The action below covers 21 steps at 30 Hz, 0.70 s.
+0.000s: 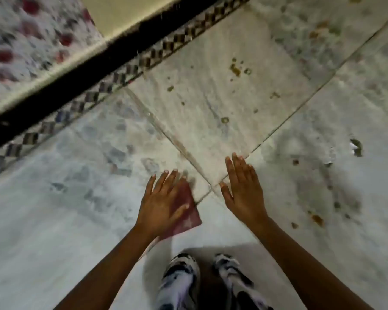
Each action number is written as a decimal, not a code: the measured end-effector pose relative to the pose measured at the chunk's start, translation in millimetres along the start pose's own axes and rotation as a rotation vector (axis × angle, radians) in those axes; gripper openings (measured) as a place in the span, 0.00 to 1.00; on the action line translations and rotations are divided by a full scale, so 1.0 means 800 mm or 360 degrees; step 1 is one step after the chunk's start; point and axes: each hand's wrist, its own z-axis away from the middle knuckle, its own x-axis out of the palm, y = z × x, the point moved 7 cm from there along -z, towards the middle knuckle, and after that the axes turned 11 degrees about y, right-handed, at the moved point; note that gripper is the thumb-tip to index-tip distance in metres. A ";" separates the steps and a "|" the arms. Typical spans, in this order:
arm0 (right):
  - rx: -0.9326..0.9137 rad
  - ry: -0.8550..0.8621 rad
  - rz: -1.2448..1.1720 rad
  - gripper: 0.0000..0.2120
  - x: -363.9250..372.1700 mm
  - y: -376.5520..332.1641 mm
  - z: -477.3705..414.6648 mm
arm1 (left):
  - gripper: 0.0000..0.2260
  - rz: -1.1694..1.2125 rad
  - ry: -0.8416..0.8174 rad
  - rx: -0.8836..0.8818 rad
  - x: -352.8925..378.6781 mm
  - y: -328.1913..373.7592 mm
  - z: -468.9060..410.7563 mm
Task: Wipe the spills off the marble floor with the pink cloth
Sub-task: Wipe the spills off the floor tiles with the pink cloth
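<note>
The pink cloth (186, 217) hangs below my left hand (164, 198), whose fingers are spread straight over it; the thumb lies across the cloth, so the hand seems to carry it. My right hand (242, 186) is open beside it, fingers straight, holding nothing. Both hands hover above the marble floor (65, 209). Brown-green spills (235, 68) dot the slab ahead of the hands. More spots (317, 218) lie to the right, along with a dark blotch (356, 147).
A black skirting with a chequered tile border (126, 74) runs diagonally across the upper left. A flowered fabric (31, 36) lies beyond it. My two legs in patterned trousers (182, 280) stand at the bottom centre.
</note>
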 end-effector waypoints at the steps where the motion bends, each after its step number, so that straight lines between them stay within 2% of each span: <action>1: -0.0019 0.0013 -0.0003 0.29 0.023 0.004 -0.001 | 0.31 -0.0001 -0.0053 0.0034 0.028 -0.004 0.007; 5: 0.0048 0.0004 0.0036 0.28 0.070 0.018 -0.010 | 0.38 -0.0055 -0.0119 0.0100 0.094 -0.016 0.028; 7: 0.0022 0.0010 0.0035 0.28 0.076 0.016 -0.012 | 0.37 -0.0092 -0.0105 0.0104 0.099 -0.016 0.032; 9: 0.0030 0.0022 0.0048 0.28 0.074 0.017 -0.019 | 0.31 -0.0050 -0.0050 0.0107 0.096 -0.015 0.029; 13: 0.0142 0.0063 -0.0019 0.28 0.072 0.025 -0.023 | 0.21 0.0289 0.0114 0.0052 0.088 -0.009 0.016; 17: 0.0144 0.0073 -0.0036 0.28 0.078 0.041 -0.039 | 0.21 0.0567 0.0294 0.0026 0.074 -0.010 -0.010; 21: 0.0208 0.0109 -0.0027 0.29 0.074 0.070 -0.073 | 0.22 0.0776 0.0466 -0.0180 0.044 -0.009 -0.083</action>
